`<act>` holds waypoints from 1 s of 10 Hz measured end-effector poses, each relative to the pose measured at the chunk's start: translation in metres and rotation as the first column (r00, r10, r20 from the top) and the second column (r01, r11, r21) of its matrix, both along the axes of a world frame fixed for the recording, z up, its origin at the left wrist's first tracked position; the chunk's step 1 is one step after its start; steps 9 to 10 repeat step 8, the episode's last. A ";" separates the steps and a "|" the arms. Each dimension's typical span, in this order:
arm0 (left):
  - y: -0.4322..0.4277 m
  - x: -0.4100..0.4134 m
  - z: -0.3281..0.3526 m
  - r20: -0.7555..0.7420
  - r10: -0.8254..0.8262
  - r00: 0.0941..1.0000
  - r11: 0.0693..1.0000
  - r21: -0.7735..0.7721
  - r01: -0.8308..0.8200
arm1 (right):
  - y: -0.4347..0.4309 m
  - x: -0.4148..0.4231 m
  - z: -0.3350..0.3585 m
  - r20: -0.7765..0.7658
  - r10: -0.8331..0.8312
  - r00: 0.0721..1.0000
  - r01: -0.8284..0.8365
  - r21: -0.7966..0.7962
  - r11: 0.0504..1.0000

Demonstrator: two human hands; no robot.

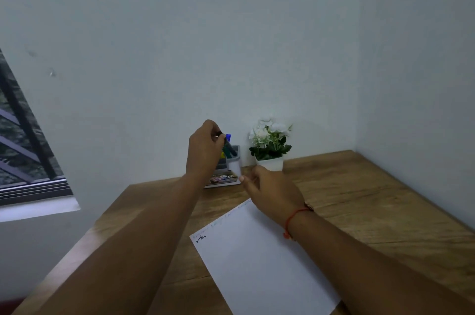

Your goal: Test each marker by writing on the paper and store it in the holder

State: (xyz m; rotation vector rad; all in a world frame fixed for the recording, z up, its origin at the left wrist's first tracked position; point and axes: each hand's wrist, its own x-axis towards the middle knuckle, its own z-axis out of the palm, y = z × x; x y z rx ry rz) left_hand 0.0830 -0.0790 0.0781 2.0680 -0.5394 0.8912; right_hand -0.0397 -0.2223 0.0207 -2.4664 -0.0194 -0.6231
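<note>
My left hand (204, 152) is raised over the grey holder (232, 160) at the back of the desk, pinching the top of a dark marker (229, 148) that stands tilted in it. A blue-capped marker (228, 136) sticks up just behind. My right hand (272, 192) is beside the holder's right front corner, thumb touching a whitish part of it; what it grips is unclear. A white paper (264, 260) lies on the desk in front, with a small black scribble (201, 238) near its left corner.
A white pot with white flowers (270, 146) stands right of the holder against the wall. The wooden desk (372, 206) sits in a corner, walls behind and to the right. A window (23, 150) is at the left. A red string bracelet (293, 222) circles my right wrist.
</note>
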 end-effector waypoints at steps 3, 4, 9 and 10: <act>-0.009 0.010 -0.021 -0.029 0.045 0.999 0.982 0.187 -0.039 | -0.003 0.003 -0.001 -0.012 -0.022 1.000 0.021 -0.071 0.997; -0.006 0.007 -0.022 -0.006 0.053 0.999 0.974 0.223 -0.050 | -0.003 0.004 -0.001 -0.018 -0.027 0.999 0.026 -0.076 0.997; 0.053 -0.061 -0.060 0.040 0.013 0.999 0.938 0.344 -0.026 | -0.021 0.011 -0.005 -0.098 -0.077 0.992 0.071 -0.063 0.995; 0.053 -0.061 -0.060 0.040 0.013 0.999 0.938 0.344 -0.026 | -0.021 0.011 -0.005 -0.098 -0.077 0.992 0.071 -0.063 0.995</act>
